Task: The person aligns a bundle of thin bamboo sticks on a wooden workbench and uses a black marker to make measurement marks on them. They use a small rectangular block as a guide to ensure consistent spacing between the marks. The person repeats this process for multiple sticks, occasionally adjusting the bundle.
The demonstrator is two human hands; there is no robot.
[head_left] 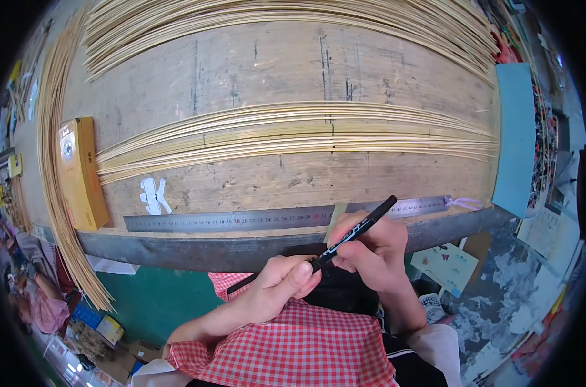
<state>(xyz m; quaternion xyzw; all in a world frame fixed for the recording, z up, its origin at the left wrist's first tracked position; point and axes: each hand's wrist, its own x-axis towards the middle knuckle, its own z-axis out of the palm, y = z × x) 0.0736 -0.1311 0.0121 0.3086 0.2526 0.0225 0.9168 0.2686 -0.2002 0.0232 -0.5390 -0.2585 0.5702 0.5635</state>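
Observation:
My right hand (375, 251) grips a black marker pen (351, 235) with white lettering, above the table's front edge. The pen slants, its upper end pointing up and to the right. At its lower end my left hand (283, 278) is closed, thumb and fingers pinching there; whether a cap sits between them is hidden. A thin dark rod-like thing (241, 282) sticks out on the other side of the left hand. Just beyond the hands a steel ruler (241, 220) lies along the front edge, with a strip of tan tape (336, 216) across it.
A row of thin bamboo strips (293, 132) with dark marks lies across the wooden table (261, 71). More strips (293, 11) lie at the back, and a bundle (51, 129) runs down the left. A yellow box (86, 174), white paper pieces (155, 195) and a blue board (515, 138) flank them.

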